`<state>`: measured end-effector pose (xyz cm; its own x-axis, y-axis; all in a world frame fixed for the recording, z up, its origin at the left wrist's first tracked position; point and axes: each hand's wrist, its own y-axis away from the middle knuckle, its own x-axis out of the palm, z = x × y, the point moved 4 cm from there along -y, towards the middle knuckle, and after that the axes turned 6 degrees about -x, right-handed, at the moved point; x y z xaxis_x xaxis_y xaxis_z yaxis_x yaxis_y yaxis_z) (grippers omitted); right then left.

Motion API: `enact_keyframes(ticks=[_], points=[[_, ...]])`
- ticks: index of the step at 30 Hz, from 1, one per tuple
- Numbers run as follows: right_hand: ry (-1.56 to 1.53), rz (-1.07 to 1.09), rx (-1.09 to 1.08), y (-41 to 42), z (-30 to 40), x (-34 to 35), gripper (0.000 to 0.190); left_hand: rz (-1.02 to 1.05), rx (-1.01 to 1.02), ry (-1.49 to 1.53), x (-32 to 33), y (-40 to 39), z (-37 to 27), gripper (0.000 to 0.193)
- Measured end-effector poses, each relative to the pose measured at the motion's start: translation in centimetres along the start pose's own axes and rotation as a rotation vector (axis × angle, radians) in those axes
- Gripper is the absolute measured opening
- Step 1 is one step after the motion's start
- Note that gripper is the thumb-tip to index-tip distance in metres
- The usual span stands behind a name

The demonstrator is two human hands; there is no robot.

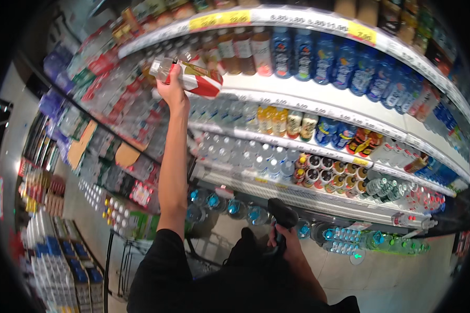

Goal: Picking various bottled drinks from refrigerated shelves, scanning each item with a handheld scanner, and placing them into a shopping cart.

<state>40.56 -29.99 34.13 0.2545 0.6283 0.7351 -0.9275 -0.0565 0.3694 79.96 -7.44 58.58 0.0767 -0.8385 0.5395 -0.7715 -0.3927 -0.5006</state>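
My left hand reaches out to the upper left, gripping a plastic bottle with a red, white and gold label. The bottle is tilted nearly on its side, its pale cap pointing left, in front of the upper shelf of drinks. Close to my body, my right hand is wrapped around the handle of a black handheld barcode scanner. The scanner's head points up towards the refrigerated display shelves. Behind the held bottle stand bottles of brown drink, partly hidden.
Blue-labelled bottles line the upper shelf; price strips run along the shelf edges. Large water bottles with blue caps stand on the floor below. A black-framed cart is at lower left, near stacked packs.
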Motion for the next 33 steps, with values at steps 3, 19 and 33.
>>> enact_keyframes(ticks=[3, 19, 33], points=[[0.072, 0.116, 0.065, 0.2, 0.2, 1.1, 0.021, 0.228, -0.458, 0.309, -3.0, 6.0, -5.0, 0.047], [0.392, 0.956, 0.79, 4.6, -6.3, 8.4, 0.032, -0.004, -0.586, 1.166, -24.0, 37.3, -16.9, 0.08], [0.408, 1.022, 1.066, 6.0, -10.1, 10.0, 0.024, -0.057, -0.304, 0.693, -28.4, 41.3, -22.8, 0.093]])
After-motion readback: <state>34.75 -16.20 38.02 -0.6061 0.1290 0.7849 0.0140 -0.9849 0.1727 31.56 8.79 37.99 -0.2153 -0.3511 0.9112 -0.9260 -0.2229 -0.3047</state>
